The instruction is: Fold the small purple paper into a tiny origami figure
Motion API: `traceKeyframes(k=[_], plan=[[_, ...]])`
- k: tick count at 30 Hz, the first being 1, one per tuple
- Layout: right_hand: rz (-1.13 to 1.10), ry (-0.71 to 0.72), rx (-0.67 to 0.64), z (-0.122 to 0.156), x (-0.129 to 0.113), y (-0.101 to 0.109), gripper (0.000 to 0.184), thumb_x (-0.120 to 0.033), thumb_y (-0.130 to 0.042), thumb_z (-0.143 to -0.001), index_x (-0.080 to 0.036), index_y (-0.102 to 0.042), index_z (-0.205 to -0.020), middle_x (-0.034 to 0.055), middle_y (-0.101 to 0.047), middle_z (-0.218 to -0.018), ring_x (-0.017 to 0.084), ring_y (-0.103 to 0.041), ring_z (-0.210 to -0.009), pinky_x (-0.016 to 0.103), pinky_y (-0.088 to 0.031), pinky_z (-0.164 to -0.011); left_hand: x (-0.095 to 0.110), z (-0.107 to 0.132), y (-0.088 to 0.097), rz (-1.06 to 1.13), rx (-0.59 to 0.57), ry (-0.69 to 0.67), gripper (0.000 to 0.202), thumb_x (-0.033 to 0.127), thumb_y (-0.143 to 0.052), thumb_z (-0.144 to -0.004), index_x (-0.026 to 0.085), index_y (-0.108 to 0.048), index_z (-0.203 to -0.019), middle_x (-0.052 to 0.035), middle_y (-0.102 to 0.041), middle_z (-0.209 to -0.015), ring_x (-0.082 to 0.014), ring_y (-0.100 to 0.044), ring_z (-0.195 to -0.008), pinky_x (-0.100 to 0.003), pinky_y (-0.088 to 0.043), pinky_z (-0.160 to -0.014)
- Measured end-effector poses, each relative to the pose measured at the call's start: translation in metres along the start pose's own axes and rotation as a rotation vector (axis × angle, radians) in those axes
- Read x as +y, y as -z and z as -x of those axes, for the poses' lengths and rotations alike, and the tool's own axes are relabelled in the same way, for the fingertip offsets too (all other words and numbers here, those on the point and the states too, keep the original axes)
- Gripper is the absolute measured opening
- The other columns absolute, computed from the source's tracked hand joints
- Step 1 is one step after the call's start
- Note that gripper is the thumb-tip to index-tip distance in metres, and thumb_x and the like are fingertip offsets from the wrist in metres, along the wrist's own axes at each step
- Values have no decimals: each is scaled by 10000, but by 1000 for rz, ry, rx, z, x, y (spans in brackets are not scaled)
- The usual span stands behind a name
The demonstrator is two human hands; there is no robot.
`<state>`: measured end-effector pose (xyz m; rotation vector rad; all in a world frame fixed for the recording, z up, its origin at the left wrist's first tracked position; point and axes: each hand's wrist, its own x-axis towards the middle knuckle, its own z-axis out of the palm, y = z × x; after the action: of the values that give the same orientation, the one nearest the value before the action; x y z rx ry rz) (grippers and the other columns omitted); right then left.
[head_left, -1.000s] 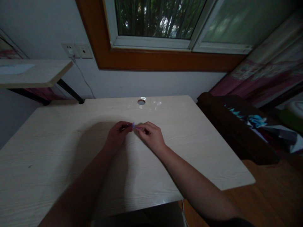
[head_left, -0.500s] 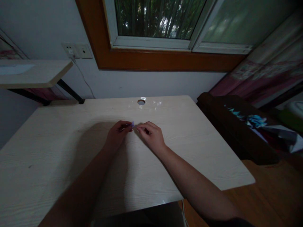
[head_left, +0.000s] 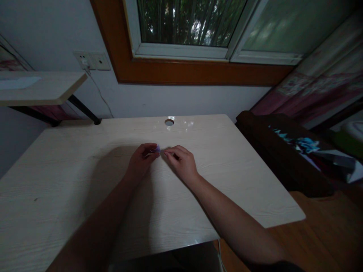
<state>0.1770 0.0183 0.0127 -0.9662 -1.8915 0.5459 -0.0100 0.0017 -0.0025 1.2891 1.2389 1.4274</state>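
Note:
Between the thumb and fingers of my left hand (head_left: 141, 156) is a small, translucent purple piece (head_left: 158, 148), too small and dim to name. My right hand (head_left: 181, 159) is just to the right of it, thumb and forefinger pinched together and pointing at the piece. Whether a thin part sits in that pinch I cannot make out. Both hands are over the middle of the pale wood-grain desk (head_left: 227, 204), and a shadow falls to the left of my left hand.
A round cable hole (head_left: 169, 122) is near the desk's back edge. A raised shelf (head_left: 42, 92) stands on black legs at the left. Beyond the right edge, a dark wooden bench (head_left: 261, 151) carries crumpled blue and white items (head_left: 307, 144). A window (head_left: 193, 22) is behind.
The purple piece has turned slightly between my left fingers, and those fingers have shifted a little. My right hand stays almost in place.

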Motion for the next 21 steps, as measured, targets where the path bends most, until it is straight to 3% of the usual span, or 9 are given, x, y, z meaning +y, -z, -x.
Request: traceKeyframes(k=[11, 21], plan=[[-13, -27, 42, 0, -1, -1, 140, -294, -624, -931, -234, -749, -944, 50, -718, -861, 159, -635, -736, 281, -494, -699, 6, 6, 2, 194, -51, -63, 380, 217, -679, -770, 241, -601, -1142, -85, -608, -1232, -208, -614, -1080, -389, -551, -912], [-35, -47, 77, -1, 1, 0, 126, -301, -641, -918, -237, -749, -925, 41, -714, -841, 152, -603, -668, 284, -478, -654, -6, -3, 10, 179, 242, -16, 309, 219, -637, -748, 242, -597, -1054, -45, -631, -1081, -175, -624, -1018, -353, -558, -879]])
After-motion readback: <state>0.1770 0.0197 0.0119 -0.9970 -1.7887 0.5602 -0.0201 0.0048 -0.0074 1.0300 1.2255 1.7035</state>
